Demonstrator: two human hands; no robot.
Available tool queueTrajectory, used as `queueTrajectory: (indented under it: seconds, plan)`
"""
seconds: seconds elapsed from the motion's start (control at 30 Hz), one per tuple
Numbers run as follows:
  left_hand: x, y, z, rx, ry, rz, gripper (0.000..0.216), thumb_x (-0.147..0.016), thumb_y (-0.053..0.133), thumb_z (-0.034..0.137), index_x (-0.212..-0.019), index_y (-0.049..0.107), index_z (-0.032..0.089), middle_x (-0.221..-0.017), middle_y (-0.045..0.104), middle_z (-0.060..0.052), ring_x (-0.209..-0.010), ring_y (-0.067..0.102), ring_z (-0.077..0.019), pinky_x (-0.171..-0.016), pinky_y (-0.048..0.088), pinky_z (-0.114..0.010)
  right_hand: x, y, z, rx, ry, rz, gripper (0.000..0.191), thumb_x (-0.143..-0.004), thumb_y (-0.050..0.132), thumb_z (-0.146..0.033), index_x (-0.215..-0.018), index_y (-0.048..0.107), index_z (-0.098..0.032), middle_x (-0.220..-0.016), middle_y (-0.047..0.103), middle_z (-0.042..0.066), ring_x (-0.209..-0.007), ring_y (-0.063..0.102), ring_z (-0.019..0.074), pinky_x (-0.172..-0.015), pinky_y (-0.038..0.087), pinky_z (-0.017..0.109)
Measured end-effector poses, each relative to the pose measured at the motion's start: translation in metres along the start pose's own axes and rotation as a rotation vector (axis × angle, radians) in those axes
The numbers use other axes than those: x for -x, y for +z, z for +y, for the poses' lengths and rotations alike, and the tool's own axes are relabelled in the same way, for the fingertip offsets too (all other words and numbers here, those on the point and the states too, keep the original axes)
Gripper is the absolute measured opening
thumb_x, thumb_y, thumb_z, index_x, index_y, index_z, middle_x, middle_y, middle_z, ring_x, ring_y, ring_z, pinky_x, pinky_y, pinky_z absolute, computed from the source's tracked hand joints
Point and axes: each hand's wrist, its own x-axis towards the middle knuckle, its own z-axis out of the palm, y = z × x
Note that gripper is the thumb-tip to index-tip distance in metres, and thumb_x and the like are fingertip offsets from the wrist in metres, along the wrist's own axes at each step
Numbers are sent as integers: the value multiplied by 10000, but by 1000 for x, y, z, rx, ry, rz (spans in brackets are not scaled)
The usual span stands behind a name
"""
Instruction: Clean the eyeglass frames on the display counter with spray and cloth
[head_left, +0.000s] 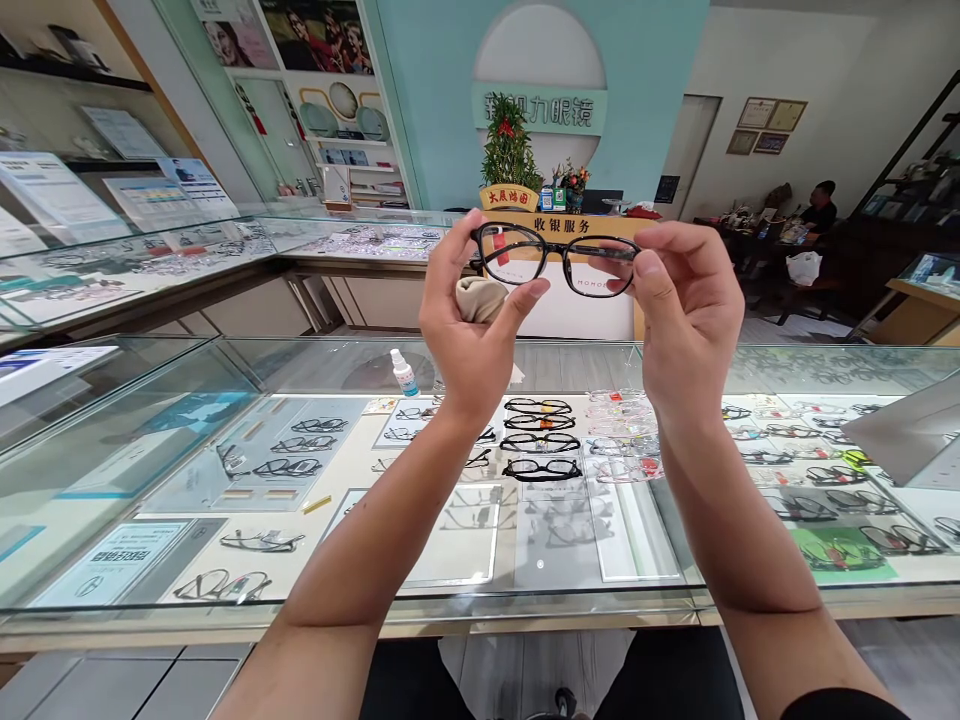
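A pair of black-framed eyeglasses is held up level above the glass counter, between both hands. My left hand grips the left end of the frame, its thumb by the lower edge of the left lens. A bunched beige cloth is tucked in that same palm. My right hand pinches the right end of the frame between thumb and fingers. A red and white label shows at the left lens.
Below my hands lies a glass display counter with rows of eyeglasses inside. A small white spray bottle stands on its far part. Farther back are a cashier desk, a potted plant and a seated person at the right.
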Motion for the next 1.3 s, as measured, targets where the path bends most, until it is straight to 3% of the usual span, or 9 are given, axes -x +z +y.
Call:
queueTrajectory:
  seconds: [0.1, 0.27, 0.43, 0.53, 0.67, 0.87, 1.03, 1.13, 1.3]
  plan:
    - [1, 0, 4, 53, -77, -5, 794, -828, 882, 730, -1519, 653, 414, -1420, 737, -75, -1295, 724, -296, -1080, 620, -443, 0, 1, 1, 74, 3, -25, 407, -1176, 329, -554, -1496, 521, -390, -1263, 692, 97, -1409, 727, 353, -988, 708, 578]
    - [1, -1, 4, 123, -169, -29, 846, -783, 912, 745, -1515, 666, 398, -1078, 781, -27, -910, 755, -208, -781, 621, -338, -2, 1, 6, 72, -25, -35, 450, -1153, 405, -615, -1540, 498, -407, -1307, 684, 98, -1368, 742, 359, -975, 697, 560]
    - [0, -1, 1, 127, -174, -17, 787, -799, 909, 737, -1478, 700, 399, -883, 736, 10, -734, 695, -164, -685, 613, -330, -4, -2, 11, 100, -25, -60, 455, -1131, 473, -623, -1529, 530, -410, -1318, 694, 85, -1321, 748, 329, -1026, 677, 552]
    - [-1, -1, 2, 132, -187, -40, 811, -806, 886, 764, -1491, 671, 388, -990, 784, -21, -820, 740, -187, -664, 605, -322, -5, -3, 15, 65, 17, -46, 401, -1161, 399, -565, -1479, 569, -391, -1258, 714, 80, -1277, 760, 299, -1032, 672, 535]
    - [-4, 0, 6, 192, -171, -76, 774, -822, 866, 774, -1473, 640, 420, -1272, 809, -65, -1047, 775, -241, -664, 599, -329, -5, -2, 21, 71, 38, -82, 387, -1143, 463, -551, -1471, 586, -387, -1257, 720, 80, -1273, 748, 294, -1029, 658, 524]
    - [-6, -1, 14, 292, -255, -110, 815, -778, 913, 759, -1454, 627, 403, -1294, 817, -81, -829, 747, -182, -550, 517, -286, -4, -3, 25, -155, 122, -92, 324, -1103, 571, -536, -1318, 688, -322, -1222, 753, 60, -1185, 755, 244, -999, 628, 415]
    - [-14, -11, 20, 271, -225, -203, 858, -716, 944, 773, -1426, 665, 381, -1315, 803, -108, -899, 782, -233, -596, 566, -296, -9, -8, 13, -258, 210, -91, 152, -1048, 647, -366, -1112, 767, -299, -1174, 792, 39, -1203, 746, 243, -1058, 599, 442]
    - [-20, -17, 23, 233, -223, -317, 872, -692, 968, 754, -1425, 699, 366, -1292, 814, -119, -884, 795, -248, -603, 585, -306, -12, -12, 6, -277, 248, -193, 90, -1010, 720, -353, -1016, 780, -286, -1154, 813, 24, -1167, 741, 226, -1038, 596, 419]
    - [-25, -24, 23, 218, -276, -440, 872, -638, 1024, 697, -1393, 742, 363, -1217, 844, -99, -871, 806, -242, -547, 558, -279, -14, -15, 2, -395, 300, -409, 219, -985, 800, -457, -937, 806, -243, -1021, 821, 25, -929, 714, 178, -878, 587, 354]
